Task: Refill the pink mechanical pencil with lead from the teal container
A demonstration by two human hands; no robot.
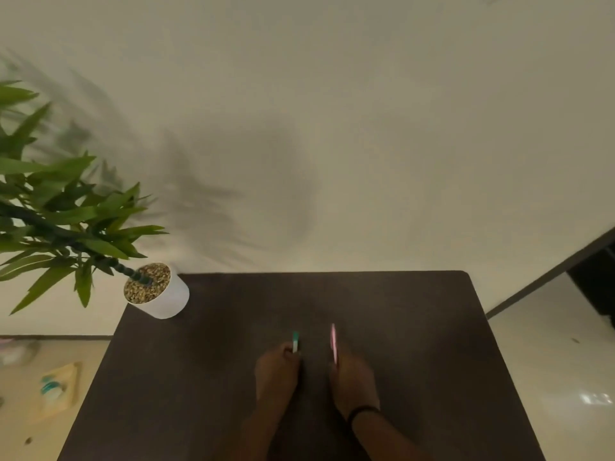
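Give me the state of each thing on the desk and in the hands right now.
Left hand: fingers closed on the teal lead container, held upright above the table; cap state too small to tell.
Right hand: fingers closed on the pink mechanical pencil, pointing away from the person, apart from the container.
Potted plant: upright at the table's far left corner.

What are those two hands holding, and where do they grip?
The left hand holds the teal lead container by its lower end; the right hand holds the pink mechanical pencil by its lower end.
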